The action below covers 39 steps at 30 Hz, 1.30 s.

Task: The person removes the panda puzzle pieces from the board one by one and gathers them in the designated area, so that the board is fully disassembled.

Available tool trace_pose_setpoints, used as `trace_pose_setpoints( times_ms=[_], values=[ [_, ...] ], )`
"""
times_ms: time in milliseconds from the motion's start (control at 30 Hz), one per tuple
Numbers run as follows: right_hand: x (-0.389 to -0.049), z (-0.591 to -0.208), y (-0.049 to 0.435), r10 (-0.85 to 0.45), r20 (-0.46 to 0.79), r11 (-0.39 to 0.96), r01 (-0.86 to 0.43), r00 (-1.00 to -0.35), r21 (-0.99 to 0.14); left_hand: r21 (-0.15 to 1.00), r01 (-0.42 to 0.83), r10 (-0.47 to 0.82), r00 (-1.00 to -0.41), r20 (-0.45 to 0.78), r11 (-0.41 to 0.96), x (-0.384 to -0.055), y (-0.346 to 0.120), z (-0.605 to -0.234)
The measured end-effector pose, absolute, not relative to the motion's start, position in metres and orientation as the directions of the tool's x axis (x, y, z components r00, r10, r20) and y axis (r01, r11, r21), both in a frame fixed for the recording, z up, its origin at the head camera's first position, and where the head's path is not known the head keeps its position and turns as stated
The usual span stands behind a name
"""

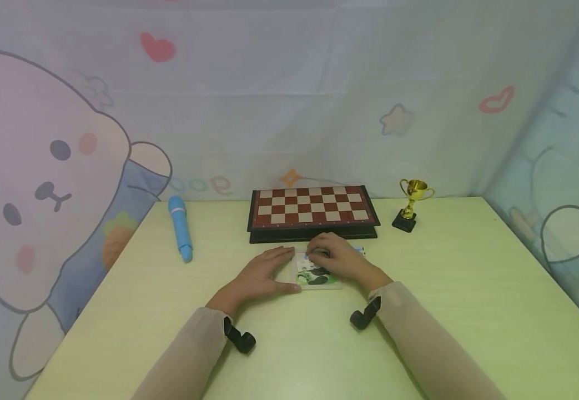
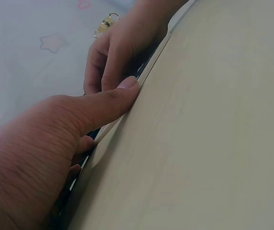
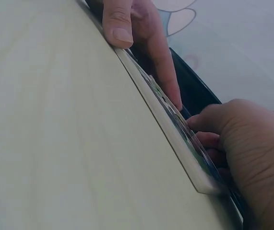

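Pale wood-grained table (image 1: pixel 299 350) is bearing a flat, pale-framed picture puzzle (image 1: pixel 308 276). Left hand (image 1: pixel 261 273), spread, is touching it; right hand (image 1: pixel 340 258), curled, is overlapping, grip unclear.

Green, black and white colour my flat, pale-framed picture puzzle (image 1: pixel 319 276) (some blue too, I think, though it's partly covered). My cloth sleeves (image 1: pixel 189 350) are plain beige; the black-edged rectangular chessboard (image 1: pixel 312 206) is checked red-brown and cream.

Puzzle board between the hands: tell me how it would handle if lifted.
The puzzle board would probably stay stiff, as its edge runs straight in the right wrist view. It looks thin, so it is likely light.
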State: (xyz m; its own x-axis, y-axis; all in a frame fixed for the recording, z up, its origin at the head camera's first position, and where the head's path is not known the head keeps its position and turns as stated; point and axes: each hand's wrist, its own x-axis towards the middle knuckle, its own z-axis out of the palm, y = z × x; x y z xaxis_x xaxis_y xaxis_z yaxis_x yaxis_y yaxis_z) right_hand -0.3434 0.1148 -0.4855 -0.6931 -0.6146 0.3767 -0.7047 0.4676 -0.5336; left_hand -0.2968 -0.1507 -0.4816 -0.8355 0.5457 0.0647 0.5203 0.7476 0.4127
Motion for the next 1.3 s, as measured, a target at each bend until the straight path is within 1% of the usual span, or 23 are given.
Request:
trace_pose_setpoints(
  times_ms=[267, 533, 700, 867, 1100, 1200, 1300],
  values=[
    [-0.3365, -0.4826, 0.1114, -0.586, 0.295, 0.506, -0.625, -0.755, -0.594, 0.413, 0.512, 0.542, -0.839, 0.051, 0.754, -0.2962, -0.1507, -0.48],
    [-0.3369, -0.4826, 0.1126, -0.572, 0.28, 0.505, -0.6, -0.771, -0.621, 0.414, 0.509, 0.54, -0.84, 0.048, 0.755, -0.2958, -0.1497, -0.4782],
    [-0.3385, -0.4844, 0.1136, -0.565, 0.307, 0.476, -0.607, -0.766, -0.636, 0.417, 0.509, 0.542, -0.839, 0.047, 0.753, -0.2949, -0.1494, -0.4762],
    [-0.3397, -0.4868, 0.1148, -0.574, 0.351, 0.468, -0.648, -0.74, -0.601, 0.425, 0.504, 0.539, -0.841, 0.043, 0.752, -0.2946, -0.1495, -0.477],
    [-0.3386, -0.4859, 0.1154, -0.585, 0.376, 0.48, -0.68, -0.719, -0.554, 0.424, 0.506, 0.54, -0.841, 0.048, 0.751, -0.2957, -0.1499, -0.4792],
    [-0.3388, -0.4859, 0.1155, -0.591, 0.397, 0.491, -0.703, -0.702, -0.513, 0.425, 0.506, 0.539, -0.841, 0.048, 0.751, -0.2957, -0.1497, -0.4795],
    [-0.3397, -0.4868, 0.1157, -0.596, 0.423, 0.522, -0.729, -0.683, -0.443, 0.425, 0.502, 0.537, -0.843, 0.045, 0.753, -0.2953, -0.1492, -0.4796]
  ],
)
